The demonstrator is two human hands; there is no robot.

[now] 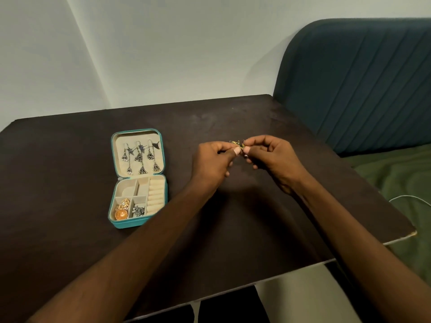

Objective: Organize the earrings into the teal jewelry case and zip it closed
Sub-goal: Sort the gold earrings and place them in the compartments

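1. The left hand (pixel 213 159) and the right hand (pixel 271 157) meet above the middle of the dark table (pixel 70 183).
2. Both hands pinch one small gold earring (pixel 238 143) between thumb and fingertips. The other fingers are curled in.
3. The earring is up in the air, not on the table. It is too small to see its shape well.
4. The teal jewelry case (pixel 138 178) lies open on the table, to the left of the hands and apart from them.
5. Its lid lies flat on the far side. Silver dangly earrings (pixel 140 157) hang in rows on the lid's cream lining.
6. The near half has small boxes in it. The near left box holds gold earrings (pixel 122 209).
7. The box just right of that holds a small silver earring (pixel 139 210).
8. A row of cream ring rolls (pixel 156 194) runs down the right side of the case.
9. A dark blue-green padded headboard (pixel 359 78) stands to the right of the table, with a green bed cover (pixel 401 178) below it.
10. A thin white cable (pixel 408 198) lies on the green cover, near the table's edge.
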